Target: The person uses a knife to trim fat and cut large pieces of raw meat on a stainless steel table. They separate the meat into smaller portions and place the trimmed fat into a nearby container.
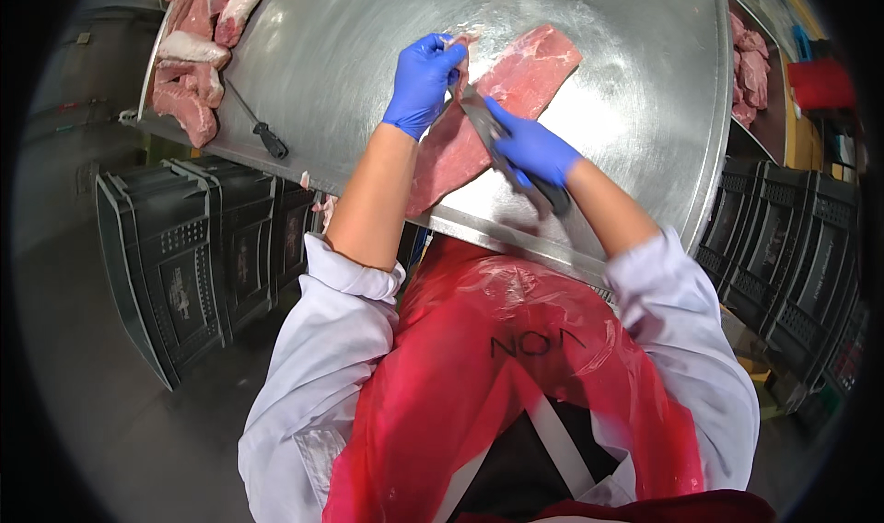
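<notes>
The left hand (424,81), in a blue glove, is pinching the far edge of a slab of raw meat (488,122) between curled fingers, its grip closing tight on a pale strip of fat. The right hand (532,147), also gloved in blue, is wrapping fully around the dark handle of a knife (502,150), its forefinger lying along the top; the blade is pointing up and away toward the left hand, lying on the meat just beside those fingers. The meat is lying flat on the steel tabletop (635,90), near its front edge, stretching from the person's front toward the upper right. A sharpening steel (258,125) with a black handle is resting on the tabletop to the left, well apart from the hands. More cuts (193,67) are piling at the tabletop's far left corner, and others are sitting at the right rim. Dark plastic crates (193,256) are standing on the floor at both sides. A red apron (479,376) is covering the person's front.
</notes>
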`<action>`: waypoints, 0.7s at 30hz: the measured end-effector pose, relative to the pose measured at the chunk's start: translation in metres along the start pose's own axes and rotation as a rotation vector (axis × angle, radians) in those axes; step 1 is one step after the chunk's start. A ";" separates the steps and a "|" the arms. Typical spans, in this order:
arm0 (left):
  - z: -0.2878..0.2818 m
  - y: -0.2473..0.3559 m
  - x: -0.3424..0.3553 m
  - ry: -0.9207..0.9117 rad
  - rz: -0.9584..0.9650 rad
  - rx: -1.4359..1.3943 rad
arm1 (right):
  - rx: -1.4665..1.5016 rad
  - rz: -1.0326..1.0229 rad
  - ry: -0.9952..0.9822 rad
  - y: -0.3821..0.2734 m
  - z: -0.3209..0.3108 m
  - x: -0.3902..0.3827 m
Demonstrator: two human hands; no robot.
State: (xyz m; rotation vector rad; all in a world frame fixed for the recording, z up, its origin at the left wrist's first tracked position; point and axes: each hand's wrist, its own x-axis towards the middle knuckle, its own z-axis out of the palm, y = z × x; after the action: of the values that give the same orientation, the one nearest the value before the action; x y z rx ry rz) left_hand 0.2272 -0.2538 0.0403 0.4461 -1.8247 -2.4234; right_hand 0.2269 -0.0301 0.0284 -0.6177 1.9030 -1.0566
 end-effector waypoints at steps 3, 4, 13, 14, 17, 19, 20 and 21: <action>-0.027 0.026 -0.025 0.127 0.157 0.141 | 0.155 0.109 -0.069 -0.028 0.007 0.007; -0.044 0.039 -0.046 0.142 0.151 0.170 | 0.222 0.173 -0.114 -0.036 0.003 -0.014; -0.278 0.042 -0.312 0.615 -0.026 0.707 | 0.391 0.180 0.027 0.028 -0.019 -0.125; -0.318 0.006 -0.346 0.652 -0.191 0.930 | 0.375 0.148 0.086 0.036 -0.025 -0.124; -0.268 -0.040 -0.310 0.493 -0.039 1.639 | 0.338 0.090 0.310 0.058 -0.037 -0.114; -0.171 -0.062 -0.237 0.276 0.258 1.527 | 0.318 0.062 0.399 0.065 -0.037 -0.109; -0.103 -0.062 -0.195 0.132 0.341 1.530 | 0.328 0.072 0.401 0.074 -0.037 -0.104; -0.048 -0.065 -0.165 -0.030 0.449 1.410 | 0.375 0.061 0.408 0.074 -0.036 -0.102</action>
State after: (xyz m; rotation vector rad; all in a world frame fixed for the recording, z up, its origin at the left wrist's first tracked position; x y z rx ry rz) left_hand 0.4058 -0.2415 -0.0026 -0.0024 -2.9079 -0.5825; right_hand 0.2474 0.0992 0.0205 -0.1336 1.9684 -1.5390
